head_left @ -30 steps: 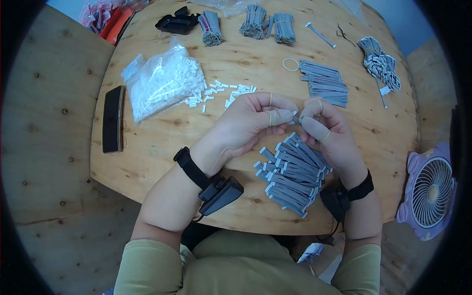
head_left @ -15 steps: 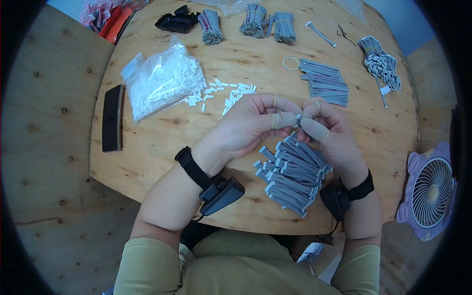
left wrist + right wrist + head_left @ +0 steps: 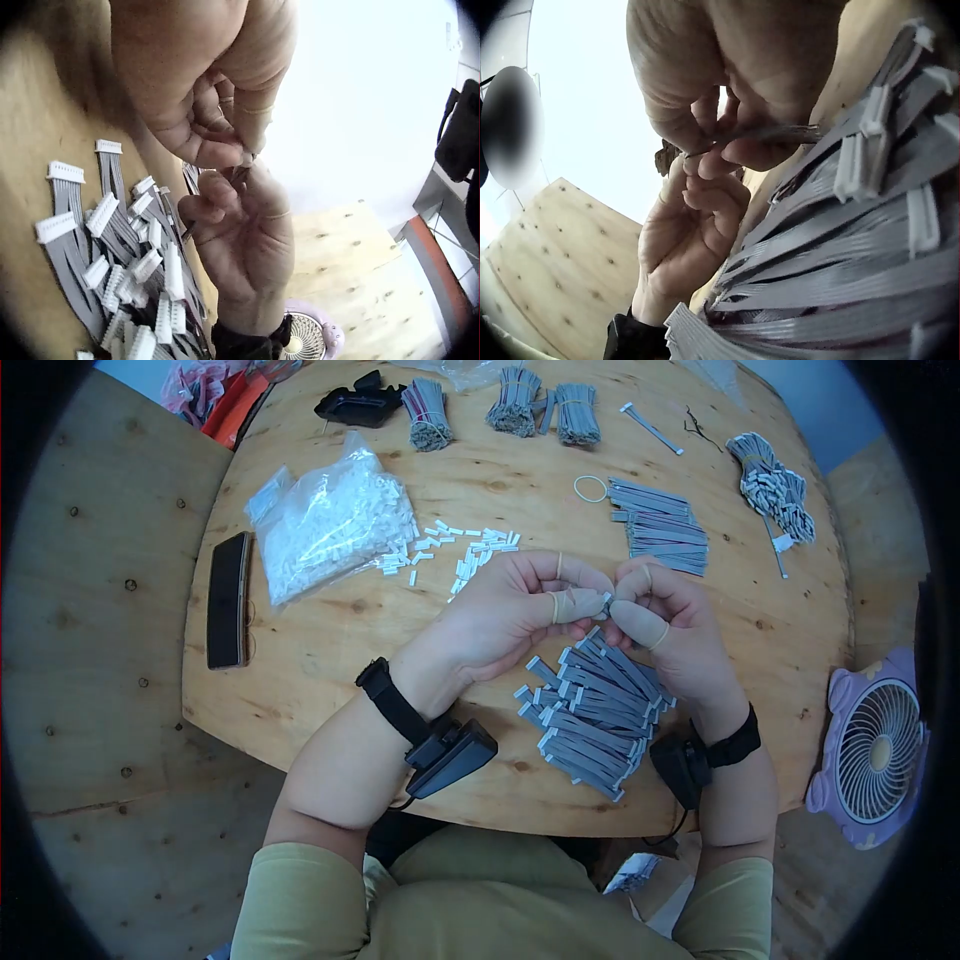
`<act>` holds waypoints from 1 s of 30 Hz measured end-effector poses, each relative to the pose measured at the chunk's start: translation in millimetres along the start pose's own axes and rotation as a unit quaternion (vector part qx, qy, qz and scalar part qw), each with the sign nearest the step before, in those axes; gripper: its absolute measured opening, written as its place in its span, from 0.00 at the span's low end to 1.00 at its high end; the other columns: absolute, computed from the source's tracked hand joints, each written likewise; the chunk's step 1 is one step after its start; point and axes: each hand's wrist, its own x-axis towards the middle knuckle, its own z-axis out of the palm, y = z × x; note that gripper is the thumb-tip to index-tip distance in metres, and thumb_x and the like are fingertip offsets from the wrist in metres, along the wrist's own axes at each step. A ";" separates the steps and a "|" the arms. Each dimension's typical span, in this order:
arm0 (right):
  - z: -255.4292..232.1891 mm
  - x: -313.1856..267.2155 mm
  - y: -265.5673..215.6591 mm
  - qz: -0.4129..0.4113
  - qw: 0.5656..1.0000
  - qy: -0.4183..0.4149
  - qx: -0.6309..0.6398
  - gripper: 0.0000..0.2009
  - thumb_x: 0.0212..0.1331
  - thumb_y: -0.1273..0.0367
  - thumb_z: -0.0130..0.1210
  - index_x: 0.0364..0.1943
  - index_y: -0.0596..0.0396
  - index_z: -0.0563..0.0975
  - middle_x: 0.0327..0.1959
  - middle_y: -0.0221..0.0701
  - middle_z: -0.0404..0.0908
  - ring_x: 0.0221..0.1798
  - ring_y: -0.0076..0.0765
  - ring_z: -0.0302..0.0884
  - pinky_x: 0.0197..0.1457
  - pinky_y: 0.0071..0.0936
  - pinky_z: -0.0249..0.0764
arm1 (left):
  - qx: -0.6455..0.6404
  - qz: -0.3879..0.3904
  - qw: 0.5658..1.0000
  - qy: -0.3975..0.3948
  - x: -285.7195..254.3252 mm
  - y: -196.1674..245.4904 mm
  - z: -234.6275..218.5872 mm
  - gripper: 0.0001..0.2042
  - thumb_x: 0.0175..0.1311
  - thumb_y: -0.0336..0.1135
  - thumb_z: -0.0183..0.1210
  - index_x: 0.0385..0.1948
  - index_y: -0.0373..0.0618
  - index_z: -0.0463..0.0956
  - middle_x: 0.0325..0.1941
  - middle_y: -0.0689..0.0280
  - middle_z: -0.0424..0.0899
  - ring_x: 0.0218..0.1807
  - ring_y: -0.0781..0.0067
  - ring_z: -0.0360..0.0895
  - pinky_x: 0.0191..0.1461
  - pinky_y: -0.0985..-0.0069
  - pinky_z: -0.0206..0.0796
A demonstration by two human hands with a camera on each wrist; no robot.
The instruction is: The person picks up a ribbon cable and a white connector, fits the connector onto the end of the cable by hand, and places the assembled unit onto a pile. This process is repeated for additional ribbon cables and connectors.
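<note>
The left hand [image 3: 515,598] is pinching a white connector [image 3: 607,599], the right hand [image 3: 688,632] its ribbon cable [image 3: 784,133], seemingly light, bendy and best held close behind.

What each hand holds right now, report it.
Left hand: closed, pinching a small white connector.
Right hand: closed, pinching a gray ribbon cable.

The head view is softly and evenly lit, cool in tone, with black corners and a wide lens that bows the edges of the table [image 3: 790,660]. Glare whitens the plastic bag [image 3: 335,525]. In both wrist views a burnt-out white background leaves the near hand, left hand [image 3: 206,82] or right hand [image 3: 742,67], in shade. In the right wrist view, close cables [image 3: 810,289] look soft and a dark oval [image 3: 511,127] is blurred.
</note>
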 end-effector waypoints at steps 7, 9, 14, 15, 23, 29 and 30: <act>-2.5 -0.1 -0.3 -0.003 1.000 -0.009 -0.009 0.03 0.52 0.74 0.51 0.25 0.57 0.70 0.28 0.23 0.67 0.28 0.17 0.70 0.31 0.13 0.67 | -0.012 -0.003 1.000 -0.006 1.3 -2.8 -0.7 0.08 0.55 0.26 0.55 0.36 0.36 0.73 0.34 0.64 0.77 0.32 0.80 0.73 0.38 0.86 0.69; -3.9 0.2 1.8 -0.008 1.000 -0.014 -0.006 0.03 0.52 0.74 0.51 0.25 0.57 0.70 0.28 0.23 0.68 0.28 0.17 0.71 0.31 0.13 0.67 | -0.013 -0.005 1.000 -0.009 1.1 -2.4 -0.4 0.08 0.55 0.26 0.55 0.35 0.36 0.73 0.33 0.64 0.77 0.32 0.80 0.73 0.38 0.86 0.69; -0.4 -0.6 0.9 -0.004 1.000 0.005 0.003 0.03 0.52 0.73 0.51 0.25 0.57 0.70 0.28 0.23 0.68 0.28 0.16 0.71 0.30 0.13 0.67 | -0.014 0.000 1.000 -0.010 0.3 -0.5 0.9 0.08 0.55 0.26 0.55 0.36 0.35 0.73 0.33 0.64 0.77 0.31 0.80 0.74 0.37 0.86 0.69; 0.9 -0.9 0.2 -0.001 1.000 0.012 0.010 0.03 0.52 0.73 0.51 0.25 0.57 0.70 0.28 0.24 0.68 0.28 0.16 0.71 0.30 0.13 0.67 | -0.016 0.000 1.000 -0.012 0.3 -0.4 0.6 0.08 0.55 0.26 0.55 0.36 0.35 0.73 0.33 0.63 0.77 0.31 0.80 0.74 0.37 0.86 0.69; 0.4 -1.1 -0.3 -0.017 1.000 0.003 0.013 0.04 0.53 0.73 0.51 0.25 0.57 0.70 0.28 0.24 0.67 0.28 0.17 0.71 0.31 0.13 0.67 | -0.018 -0.003 1.000 -0.005 0.4 -0.8 0.1 0.08 0.54 0.26 0.55 0.36 0.35 0.73 0.33 0.63 0.77 0.31 0.79 0.74 0.37 0.86 0.69; 1.7 -1.1 -0.8 -0.022 1.000 0.006 0.002 0.03 0.53 0.74 0.50 0.25 0.58 0.70 0.29 0.25 0.67 0.28 0.17 0.71 0.31 0.14 0.67 | -0.009 0.001 1.000 0.001 -0.3 0.0 2.1 0.08 0.54 0.26 0.56 0.36 0.35 0.73 0.34 0.63 0.77 0.31 0.80 0.73 0.37 0.86 0.69; 2.0 -1.2 -0.8 -0.015 1.000 0.011 0.008 0.03 0.53 0.75 0.50 0.25 0.58 0.70 0.29 0.25 0.67 0.28 0.17 0.70 0.31 0.14 0.67 | -0.005 0.004 1.000 -0.001 -0.6 1.0 2.7 0.08 0.54 0.26 0.56 0.36 0.35 0.73 0.34 0.63 0.77 0.31 0.80 0.73 0.37 0.86 0.69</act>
